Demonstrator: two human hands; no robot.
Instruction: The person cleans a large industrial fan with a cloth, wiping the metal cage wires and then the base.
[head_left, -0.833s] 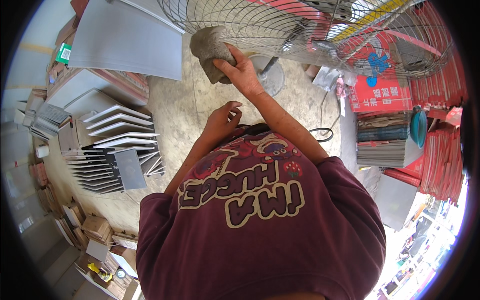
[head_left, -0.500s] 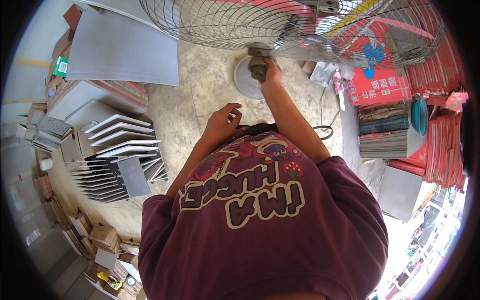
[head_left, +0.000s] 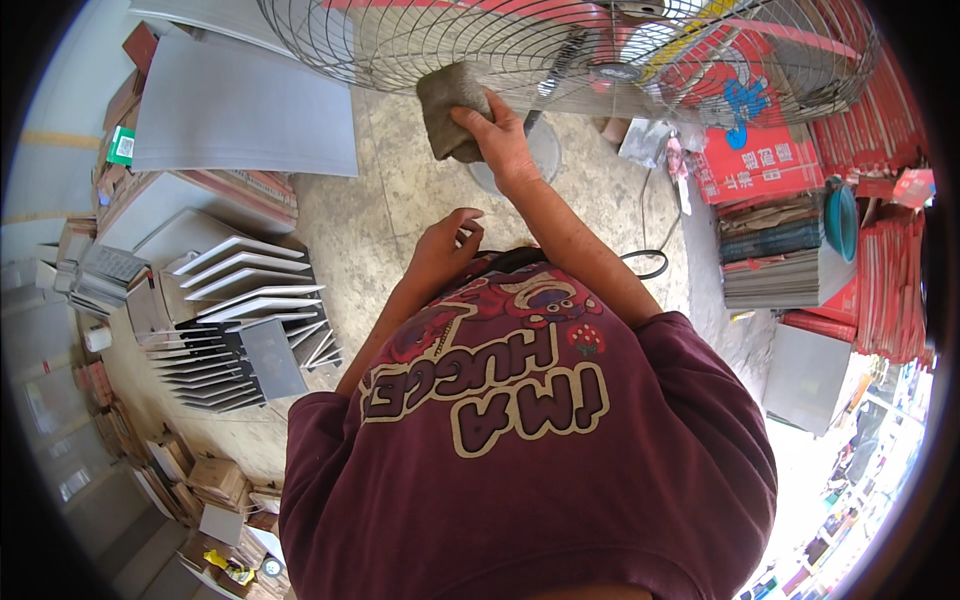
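Observation:
A grey-brown cloth (head_left: 447, 108), folded into a pad, is gripped in my right hand (head_left: 502, 145), its thumb laid across the cloth. The upper part of the pad overlaps the near rim of a large wire-caged fan (head_left: 614, 72); whether it presses on the wires I cannot tell. Beneath that hand the fan's round grey base (head_left: 540, 155) shows on the floor. My left hand (head_left: 443, 245) is held in front of my waist with fingers loosely bent and apart, nothing in it.
Thin grey-white panels (head_left: 250, 275) stand in a rack to the left, behind which leans a big grey sheet (head_left: 245, 100). At the right are stacked red packages (head_left: 890, 285), a red printed carton (head_left: 755, 165) and a teal basin (head_left: 840, 225). A dark cable (head_left: 652, 268) loops across the floor.
My right hand has swung left with the cloth, which now looks flatter and more spread out. The left hand stays in place.

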